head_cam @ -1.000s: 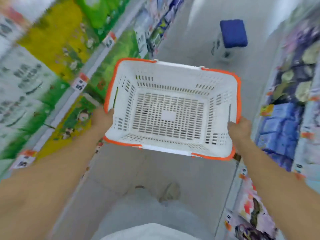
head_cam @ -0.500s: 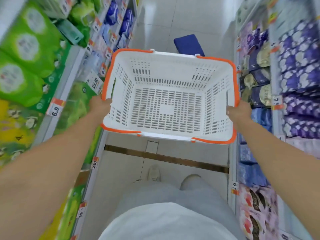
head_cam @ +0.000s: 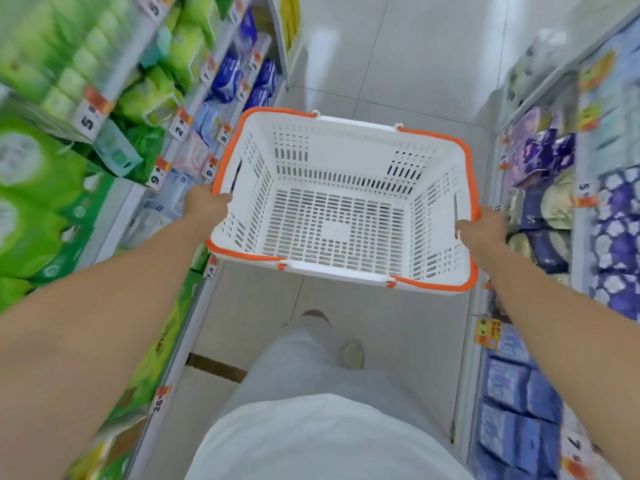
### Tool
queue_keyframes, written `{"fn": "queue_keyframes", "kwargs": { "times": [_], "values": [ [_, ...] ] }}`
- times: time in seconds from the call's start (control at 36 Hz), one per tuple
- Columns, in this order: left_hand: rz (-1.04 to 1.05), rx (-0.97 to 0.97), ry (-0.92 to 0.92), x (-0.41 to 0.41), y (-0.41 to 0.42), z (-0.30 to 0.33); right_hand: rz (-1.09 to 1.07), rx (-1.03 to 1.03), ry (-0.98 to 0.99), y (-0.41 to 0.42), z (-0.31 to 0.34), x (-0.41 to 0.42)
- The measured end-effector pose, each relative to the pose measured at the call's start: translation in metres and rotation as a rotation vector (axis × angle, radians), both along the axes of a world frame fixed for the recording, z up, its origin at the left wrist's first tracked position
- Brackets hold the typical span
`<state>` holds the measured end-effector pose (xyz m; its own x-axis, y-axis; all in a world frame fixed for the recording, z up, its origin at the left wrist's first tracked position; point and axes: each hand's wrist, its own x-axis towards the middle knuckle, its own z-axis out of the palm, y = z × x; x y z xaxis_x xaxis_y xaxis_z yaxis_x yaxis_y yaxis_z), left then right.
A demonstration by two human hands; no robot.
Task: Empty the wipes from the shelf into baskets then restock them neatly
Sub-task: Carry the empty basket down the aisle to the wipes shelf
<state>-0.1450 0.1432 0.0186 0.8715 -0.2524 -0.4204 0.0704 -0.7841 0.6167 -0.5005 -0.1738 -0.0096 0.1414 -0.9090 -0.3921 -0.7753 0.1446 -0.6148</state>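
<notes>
I carry a white slotted basket [head_cam: 341, 188] with an orange rim and folded handles in front of me, above the aisle floor. It holds nothing. My left hand [head_cam: 207, 207] grips its left rim and my right hand [head_cam: 483, 226] grips its right rim, thumbs over the edge. Small pale blue and pink packs [head_cam: 204, 133] that may be wipes sit on the left shelves just beyond my left hand; blur hides their labels.
Green packs [head_cam: 38, 188] and price tags fill the left shelving. Purple and blue packs [head_cam: 550, 202] fill the right shelving. The white tiled aisle floor [head_cam: 398, 64] runs ahead between them. My legs and shoes [head_cam: 351, 353] are below the basket.
I have walked forward along the aisle with the basket. The blue stool seen ahead earlier is out of sight. Both hands keep their hold on the rims.
</notes>
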Motion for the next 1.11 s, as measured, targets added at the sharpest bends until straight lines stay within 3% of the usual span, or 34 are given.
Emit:
{"fn": "queue_keyframes", "kwargs": {
  "times": [0.25,0.44,0.64,0.81,0.94,1.11],
  "values": [
    [0.083,-0.036,0.051,0.119,-0.114,-0.047,0.068,-0.033,0.088,-0.156,-0.013,0.142],
    [0.155,-0.023,0.079,0.164,-0.169,-0.047,0.171,-0.003,0.178,-0.245,-0.024,0.243],
    [0.338,0.038,0.104,0.180,-0.185,-0.064,0.440,-0.071,0.296,-0.298,-0.035,0.356],
    [0.653,0.109,0.080,0.140,-0.170,-0.099,0.746,-0.098,0.239,-0.298,-0.066,0.456],
    [0.893,0.253,0.142,0.096,-0.147,-0.168,1.003,-0.101,0.196,-0.263,-0.126,0.533],
    [1.087,0.281,0.237,0.067,-0.134,-0.312,1.222,-0.130,0.203,-0.224,-0.289,0.596]
  ]
}}
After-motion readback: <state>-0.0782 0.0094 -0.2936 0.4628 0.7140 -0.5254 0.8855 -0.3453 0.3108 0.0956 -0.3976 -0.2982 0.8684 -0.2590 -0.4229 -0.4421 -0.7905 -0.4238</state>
